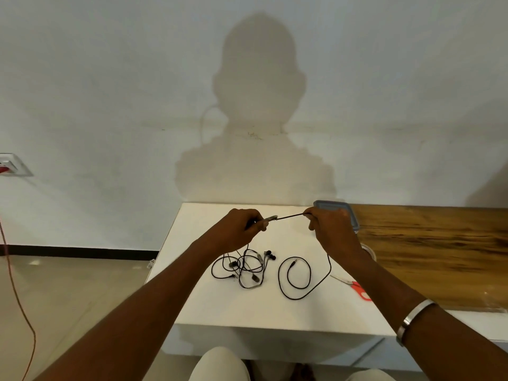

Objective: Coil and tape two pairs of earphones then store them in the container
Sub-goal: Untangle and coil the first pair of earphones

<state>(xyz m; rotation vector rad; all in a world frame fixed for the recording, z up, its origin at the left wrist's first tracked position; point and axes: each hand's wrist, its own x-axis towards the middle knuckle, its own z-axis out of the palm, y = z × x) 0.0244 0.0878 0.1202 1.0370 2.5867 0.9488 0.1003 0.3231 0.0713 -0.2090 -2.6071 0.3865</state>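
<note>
A black earphone cable (291,215) is stretched taut between my two hands above the white table (247,306). My left hand (242,225) pinches it at a small grey piece. My right hand (330,224) pinches the other end of the stretch. From the right hand the cable drops and loops on the table, ending in a jack plug (293,262). A tangle of black earphones (244,266) lies below my left hand. A grey-blue container (334,205) sits at the back, partly hidden by my right hand.
Red-handled scissors (357,288) lie at the table's right side. A tape roll (369,250) shows just behind my right wrist. A wooden surface (434,251) adjoins on the right. An orange cord (16,284) hangs at the left by a wall socket (11,164).
</note>
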